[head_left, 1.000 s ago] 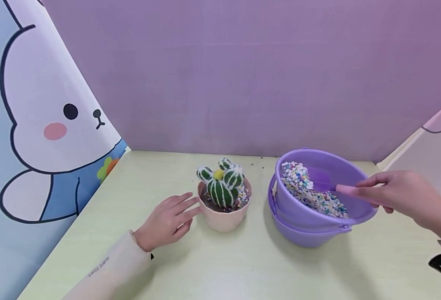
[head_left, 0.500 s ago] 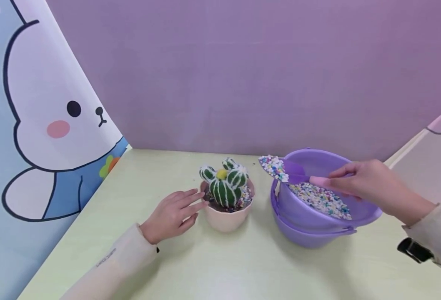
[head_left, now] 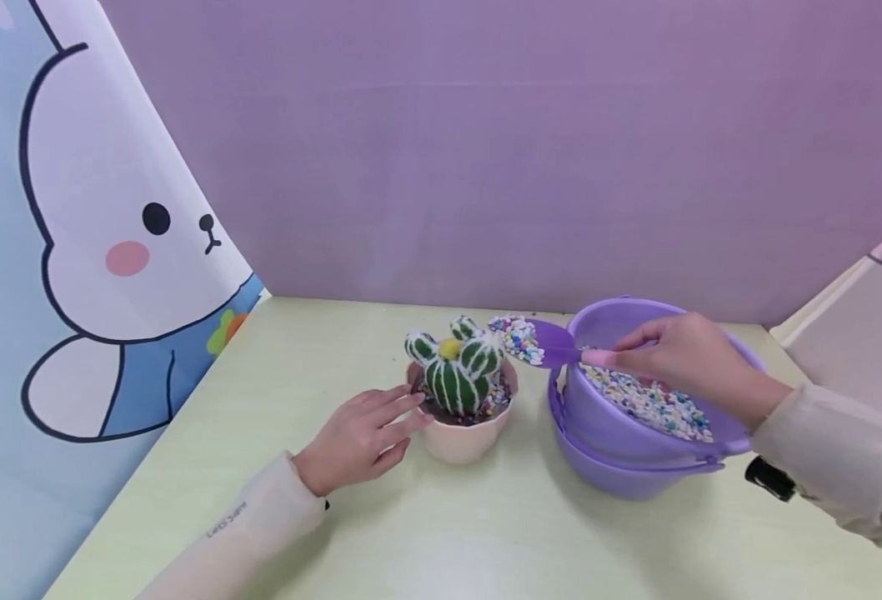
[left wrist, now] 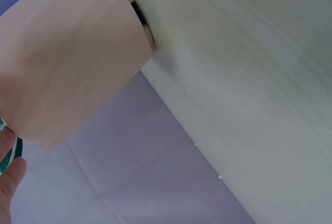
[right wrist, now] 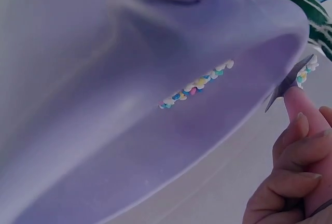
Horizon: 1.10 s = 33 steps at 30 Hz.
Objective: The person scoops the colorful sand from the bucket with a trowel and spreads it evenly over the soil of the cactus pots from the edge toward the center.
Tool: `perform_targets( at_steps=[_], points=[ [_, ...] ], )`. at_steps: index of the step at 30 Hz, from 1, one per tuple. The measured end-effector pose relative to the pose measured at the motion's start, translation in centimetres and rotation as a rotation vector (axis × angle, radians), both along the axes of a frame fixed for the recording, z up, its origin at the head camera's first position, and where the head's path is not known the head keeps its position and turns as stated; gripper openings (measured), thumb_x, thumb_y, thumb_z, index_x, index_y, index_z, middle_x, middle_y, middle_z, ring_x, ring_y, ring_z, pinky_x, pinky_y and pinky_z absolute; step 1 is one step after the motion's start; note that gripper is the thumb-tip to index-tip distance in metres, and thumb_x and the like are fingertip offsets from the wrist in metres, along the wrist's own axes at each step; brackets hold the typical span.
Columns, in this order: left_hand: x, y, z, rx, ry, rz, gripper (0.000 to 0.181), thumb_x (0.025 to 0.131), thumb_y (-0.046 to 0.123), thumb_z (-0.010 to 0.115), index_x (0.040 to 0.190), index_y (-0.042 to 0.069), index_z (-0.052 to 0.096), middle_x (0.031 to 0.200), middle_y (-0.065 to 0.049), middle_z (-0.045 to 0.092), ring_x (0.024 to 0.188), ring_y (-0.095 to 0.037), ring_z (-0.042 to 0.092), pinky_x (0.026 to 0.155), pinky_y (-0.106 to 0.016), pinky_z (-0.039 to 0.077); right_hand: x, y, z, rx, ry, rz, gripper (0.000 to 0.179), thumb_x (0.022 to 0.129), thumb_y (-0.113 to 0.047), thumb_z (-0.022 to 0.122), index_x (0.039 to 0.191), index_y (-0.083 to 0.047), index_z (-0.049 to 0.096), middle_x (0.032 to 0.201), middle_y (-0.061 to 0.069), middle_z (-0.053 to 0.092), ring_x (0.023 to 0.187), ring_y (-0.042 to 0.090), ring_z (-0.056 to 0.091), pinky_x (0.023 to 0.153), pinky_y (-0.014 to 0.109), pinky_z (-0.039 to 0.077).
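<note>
A small plastic shovel (head_left: 558, 343) with a purple blade and pink handle is gripped in my right hand (head_left: 692, 358). Multicoloured pebbles (head_left: 518, 340) lie on its blade, beside the right side of the cactus (head_left: 454, 388) and above the pot's right rim. The green, white-striped cactus with a yellow tuft stands in a pale pink pot (head_left: 462, 443) holding dark soil and some pebbles. My left hand (head_left: 354, 440) reaches to the pot's left rim with fingers extended, seemingly touching it. In the left wrist view the pot (left wrist: 78, 53) hides most of that hand.
Right of the pot, a purple bucket (head_left: 598, 412) containing multicoloured pebbles (head_left: 647, 404) sits tilted in another purple bucket (head_left: 621, 483). A purple backdrop (head_left: 441, 167) rises behind the pale table (head_left: 471, 542). A cartoon-printed panel (head_left: 96, 350) borders the left.
My right hand has lifted the loaded shovel out of the bucket and carried it left to the cactus. My left hand stays by the pot's rim.
</note>
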State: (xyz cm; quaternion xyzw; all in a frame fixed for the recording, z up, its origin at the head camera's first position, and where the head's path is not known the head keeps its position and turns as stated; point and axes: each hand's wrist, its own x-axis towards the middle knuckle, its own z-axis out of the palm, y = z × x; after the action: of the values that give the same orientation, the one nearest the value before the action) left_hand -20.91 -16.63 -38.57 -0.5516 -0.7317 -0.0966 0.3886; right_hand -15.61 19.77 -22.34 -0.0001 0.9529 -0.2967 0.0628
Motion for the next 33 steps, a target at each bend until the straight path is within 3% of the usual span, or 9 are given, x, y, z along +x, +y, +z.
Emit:
perform_targets(
  at_steps=[6, 12, 16, 19, 22, 25, 28, 33],
  points=[
    [0.2, 0.0, 0.0, -0.007, 0.0, 0.009, 0.041, 0.1, 0.021, 0.031, 0.109, 0.009, 0.069, 0.112, -0.013, 0.068, 0.1, -0.028, 0.065, 0.075, -0.039, 0.053, -0.7, -0.9, 0.0, -0.007, -0.009, 0.002, 0.062, 0.073, -0.062, 0.072, 0.105, -0.008, 0.073, 0.064, 0.0, 0.06, 0.053, 0.013, 0.049, 0.049, 0.028, 0.042],
    [0.3, -0.3, 0.1, -0.015, -0.064, 0.009, 0.039, 0.1, 0.021, 0.033, 0.109, 0.011, 0.07, 0.114, -0.01, 0.068, 0.103, -0.027, 0.064, 0.078, -0.038, 0.053, -1.2, -1.6, -0.3, -0.031, -0.022, 0.001, 0.057, 0.073, -0.06, 0.074, 0.102, -0.011, 0.075, 0.058, -0.003, 0.055, 0.05, 0.009, 0.043, 0.046, 0.026, 0.038],
    [0.3, -0.3, 0.0, -0.016, -0.104, 0.014, 0.041, 0.1, 0.023, 0.032, 0.111, 0.01, 0.069, 0.115, -0.009, 0.067, 0.105, -0.028, 0.063, 0.079, -0.039, 0.053, -1.3, -2.1, -0.3, 0.036, 0.015, 0.03, 0.052, 0.076, -0.057, 0.073, 0.098, -0.011, 0.076, 0.069, -0.004, 0.064, 0.059, 0.013, 0.05, 0.054, 0.027, 0.041],
    [0.4, -0.1, 0.0, -0.023, -0.101, 0.014, 0.035, 0.098, 0.021, 0.039, 0.111, 0.01, 0.069, 0.115, -0.009, 0.068, 0.105, -0.029, 0.063, 0.079, -0.039, 0.053, -1.4, -2.5, -0.3, 0.082, 0.03, 0.052, 0.045, 0.078, -0.053, 0.073, 0.096, -0.012, 0.077, 0.08, -0.003, 0.07, 0.07, 0.017, 0.056, 0.06, 0.029, 0.044],
    [0.4, 0.1, 0.0, -0.06, -0.091, 0.015, 0.028, 0.087, 0.016, 0.058, 0.112, 0.011, 0.069, 0.116, -0.009, 0.067, 0.107, -0.029, 0.063, 0.08, -0.039, 0.053, -1.5, -3.0, -0.1, 0.12, 0.005, 0.059, 0.034, 0.08, -0.047, 0.074, 0.089, -0.014, 0.078, 0.072, -0.006, 0.067, 0.063, 0.015, 0.049, 0.054, 0.028, 0.037],
    [0.0, 0.3, 0.4, -0.096, -0.078, 0.013, 0.036, 0.077, 0.015, 0.071, 0.112, 0.011, 0.068, 0.115, -0.008, 0.067, 0.107, -0.028, 0.062, 0.082, -0.038, 0.052, -1.6, -3.5, 0.1, 0.174, -0.004, 0.078, 0.026, 0.081, -0.041, 0.074, 0.076, -0.016, 0.076, 0.062, -0.011, 0.058, 0.056, 0.012, 0.038, 0.048, 0.026, 0.029],
    [-0.8, 0.2, 0.9, -0.079, -0.086, 0.001, 0.028, 0.083, 0.021, 0.072, 0.108, 0.01, 0.07, 0.11, -0.008, 0.069, 0.102, -0.026, 0.064, 0.081, -0.038, 0.052, -1.8, -4.1, 0.4, 0.21, 0.004, 0.112, 0.026, 0.082, -0.039, 0.074, 0.068, -0.017, 0.072, 0.056, -0.009, 0.048, 0.052, 0.011, 0.032, 0.046, 0.025, 0.023],
    [-2.4, 0.0, 1.3, 0.007, -0.141, -0.044, 0.025, 0.088, 0.031, 0.07, 0.093, 0.006, 0.073, 0.094, -0.006, 0.072, 0.093, -0.024, 0.067, 0.079, -0.037, 0.053, -2.1, -4.9, 0.8, 0.251, 0.012, 0.159, 0.023, 0.083, -0.035, 0.074, 0.068, -0.019, 0.072, 0.066, -0.006, 0.061, 0.057, 0.013, 0.039, 0.047, 0.027, 0.027]
  ],
)
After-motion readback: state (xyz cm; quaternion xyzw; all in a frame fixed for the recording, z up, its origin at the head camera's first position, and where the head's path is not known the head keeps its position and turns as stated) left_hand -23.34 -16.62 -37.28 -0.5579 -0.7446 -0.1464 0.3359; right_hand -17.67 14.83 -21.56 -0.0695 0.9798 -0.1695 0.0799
